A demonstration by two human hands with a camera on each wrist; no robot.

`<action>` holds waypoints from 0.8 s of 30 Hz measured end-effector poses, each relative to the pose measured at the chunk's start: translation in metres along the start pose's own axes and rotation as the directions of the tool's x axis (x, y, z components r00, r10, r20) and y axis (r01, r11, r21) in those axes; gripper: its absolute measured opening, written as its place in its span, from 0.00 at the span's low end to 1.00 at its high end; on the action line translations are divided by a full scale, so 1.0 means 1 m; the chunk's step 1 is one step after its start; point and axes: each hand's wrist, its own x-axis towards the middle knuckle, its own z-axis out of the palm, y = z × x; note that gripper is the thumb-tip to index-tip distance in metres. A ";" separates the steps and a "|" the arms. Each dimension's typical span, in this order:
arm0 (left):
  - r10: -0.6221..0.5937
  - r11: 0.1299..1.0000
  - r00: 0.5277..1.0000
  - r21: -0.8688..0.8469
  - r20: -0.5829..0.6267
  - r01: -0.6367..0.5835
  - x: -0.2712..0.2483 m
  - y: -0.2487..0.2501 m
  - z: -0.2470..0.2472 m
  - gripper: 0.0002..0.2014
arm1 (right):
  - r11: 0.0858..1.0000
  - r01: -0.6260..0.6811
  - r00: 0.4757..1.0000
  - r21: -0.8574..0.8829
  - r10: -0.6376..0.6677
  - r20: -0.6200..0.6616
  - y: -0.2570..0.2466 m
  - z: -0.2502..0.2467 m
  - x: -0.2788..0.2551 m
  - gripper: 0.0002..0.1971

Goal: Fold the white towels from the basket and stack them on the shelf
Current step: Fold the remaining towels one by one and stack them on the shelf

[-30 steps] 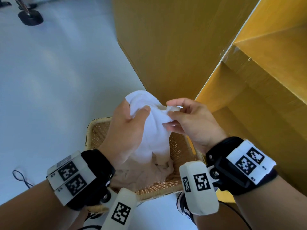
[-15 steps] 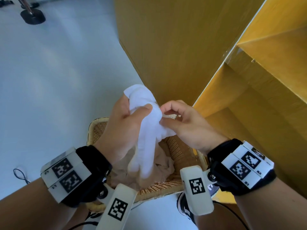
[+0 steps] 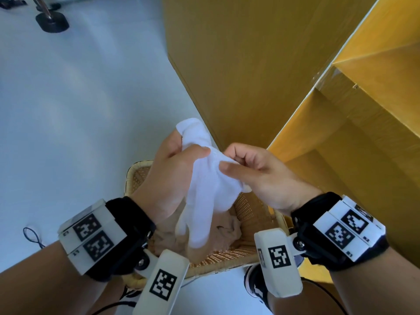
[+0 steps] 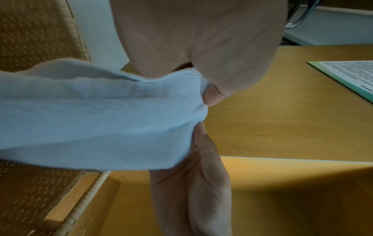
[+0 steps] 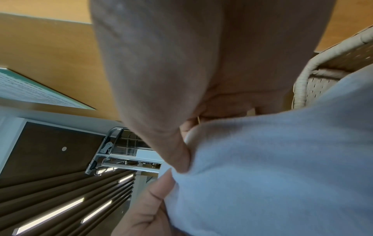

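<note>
The soft white terry towel [image 3: 204, 189] hangs bunched between both hands above the woven wicker basket [image 3: 247, 214], its loose tail dangling over a crumpled beige cloth [image 3: 225, 233] that lies inside. The left hand [image 3: 168, 176] has thumb and fingers curled tight round the upper wad; the right hand [image 3: 256, 171] pinches an edge just beside it, thumb pressed against bent fingers [image 3: 236, 153].

The risk, as I judge it, is that the right hand has a mid-fold and not a true corner: pulled apart, the towel would open twisted and fold crooked. The nap is thick and plush (the left wrist view shows a rolled hem and looped pile), so a shallow pinch could slip. The dangling tail might also catch the basket's ribbed rim or drag the beige cloth out.

The yellow wooden shelf unit [image 3: 375, 110], smooth and hard-edged, stands close on the right.
</note>
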 end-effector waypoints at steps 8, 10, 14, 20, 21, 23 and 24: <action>-0.133 0.986 0.988 -0.110 -0.084 0.123 0.003 -0.004 0.000 0.26 | 0.996 0.032 0.999 -0.084 -0.036 -0.041 0.001 0.002 0.000 0.11; -0.107 0.993 0.982 -0.064 -0.158 0.098 0.006 -0.006 -0.001 0.19 | 0.995 0.044 0.998 -0.087 -0.048 -0.050 0.001 0.003 0.000 0.10; 0.037 0.996 0.976 0.084 -0.212 -0.020 0.011 -0.006 -0.004 0.10 | 0.994 0.079 0.996 -0.074 -0.082 -0.038 -0.001 0.001 -0.001 0.11; 0.114 0.973 0.987 0.214 -0.111 -0.088 0.014 -0.009 -0.010 0.22 | 0.989 0.133 0.990 0.064 -0.130 -0.052 -0.006 -0.002 -0.004 0.06; 0.101 0.976 0.992 0.203 -0.082 -0.082 0.014 -0.011 -0.010 0.17 | 0.987 0.140 0.989 0.081 -0.135 -0.068 -0.007 -0.002 -0.004 0.06; 0.077 0.985 0.997 0.157 0.001 -0.076 0.014 -0.012 -0.010 0.20 | 0.983 0.161 0.981 0.085 -0.150 -0.123 -0.008 -0.001 -0.004 0.05; 0.065 0.990 0.997 0.122 0.034 -0.069 0.013 -0.014 -0.010 0.20 | 0.982 0.174 0.975 0.077 -0.161 -0.156 -0.009 -0.001 -0.004 0.05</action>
